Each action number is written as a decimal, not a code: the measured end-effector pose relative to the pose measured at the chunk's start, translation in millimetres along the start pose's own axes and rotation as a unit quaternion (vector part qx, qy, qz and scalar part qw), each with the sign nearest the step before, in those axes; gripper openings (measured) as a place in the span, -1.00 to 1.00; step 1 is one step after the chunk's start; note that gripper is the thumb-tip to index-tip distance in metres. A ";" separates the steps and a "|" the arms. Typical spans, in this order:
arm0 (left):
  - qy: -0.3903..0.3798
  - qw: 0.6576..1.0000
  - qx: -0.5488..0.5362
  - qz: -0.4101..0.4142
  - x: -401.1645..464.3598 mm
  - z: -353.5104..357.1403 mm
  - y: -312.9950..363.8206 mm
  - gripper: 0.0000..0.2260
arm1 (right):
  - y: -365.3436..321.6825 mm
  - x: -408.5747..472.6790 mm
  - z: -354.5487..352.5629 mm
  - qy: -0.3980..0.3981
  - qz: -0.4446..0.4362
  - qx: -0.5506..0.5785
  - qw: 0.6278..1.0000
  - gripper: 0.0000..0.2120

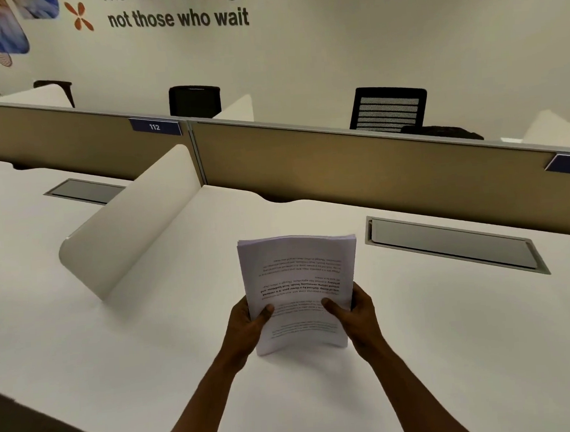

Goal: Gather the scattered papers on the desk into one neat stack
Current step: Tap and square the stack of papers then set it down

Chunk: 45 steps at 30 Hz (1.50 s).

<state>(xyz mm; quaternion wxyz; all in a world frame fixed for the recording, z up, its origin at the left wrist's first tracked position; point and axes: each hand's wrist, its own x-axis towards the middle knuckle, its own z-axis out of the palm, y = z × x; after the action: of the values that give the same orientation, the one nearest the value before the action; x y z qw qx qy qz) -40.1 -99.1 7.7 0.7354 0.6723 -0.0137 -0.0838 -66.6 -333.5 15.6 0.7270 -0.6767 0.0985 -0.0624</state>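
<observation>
Stack: I have the paper stack (298, 291) upright on its lower edge on the white desk (451, 339), just left of the cable hatch (452, 244).
Left hand (247, 328): clamped on the stack's left edge, thumb across the front sheet.
Right hand (353, 315): same grip on the right edge.
Loose sheets: none visible near the stack.
Risk: top edge bows backward; if I ease my grip, sheets could fan out and slide.

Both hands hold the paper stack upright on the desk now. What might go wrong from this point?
1. The stack of papers bows and the left hand and right hand grip only its lower sides, so the top sheets may fan or flop.
2. Its bottom edge appears to rest on the smooth desk and might slide, spoiling the alignment.
</observation>
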 end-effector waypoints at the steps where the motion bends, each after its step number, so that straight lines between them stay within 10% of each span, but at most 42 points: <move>1: 0.008 1.000 0.001 -0.002 0.3 0.2 -0.2 -0.74 | 2.5 -0.4 0.3 0.005 0.003 -0.001 1.000 -0.65; 19: 0.030 0.996 0.079 -0.001 -9.2 9.7 -4.1 -0.75 | 23.0 -14.2 1.3 0.028 0.000 -0.034 0.999 -0.73; 22: 0.075 0.987 0.134 0.051 -10.4 11.6 20.0 -0.46 | 13.7 -9.2 -4.2 0.024 -0.012 -0.041 0.999 -0.73; 26: 0.188 0.885 0.337 0.262 -5.7 5.7 86.5 -0.10 | -9.8 -0.7 -12.6 0.001 -0.054 -0.133 0.990 -0.72; 30: 0.050 0.801 0.513 0.305 10.8 4.4 149.5 -0.12 | -41.6 11.2 -11.3 -0.064 -0.138 -0.265 0.952 -0.71; 36: -0.043 0.883 0.431 0.179 23.7 -3.8 165.7 -0.87 | -74.1 23.6 -9.1 -0.119 -0.189 -0.320 0.921 -0.78; 41: 0.029 0.939 0.301 0.164 15.8 -23.0 134.3 -0.84 | -67.0 31.4 -45.9 -0.008 -0.130 -0.265 0.955 -0.28; 45: 0.055 0.979 0.164 0.105 9.3 -34.0 108.6 -0.93 | -37.7 24.5 -53.4 -0.100 0.019 -0.004 0.995 -0.15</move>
<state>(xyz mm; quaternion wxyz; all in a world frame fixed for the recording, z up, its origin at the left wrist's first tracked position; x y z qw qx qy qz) -15.1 -58.0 111.3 0.6192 0.7824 -0.0576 0.0340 -53.3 -393.8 48.2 0.7315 -0.6805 0.0379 0.0199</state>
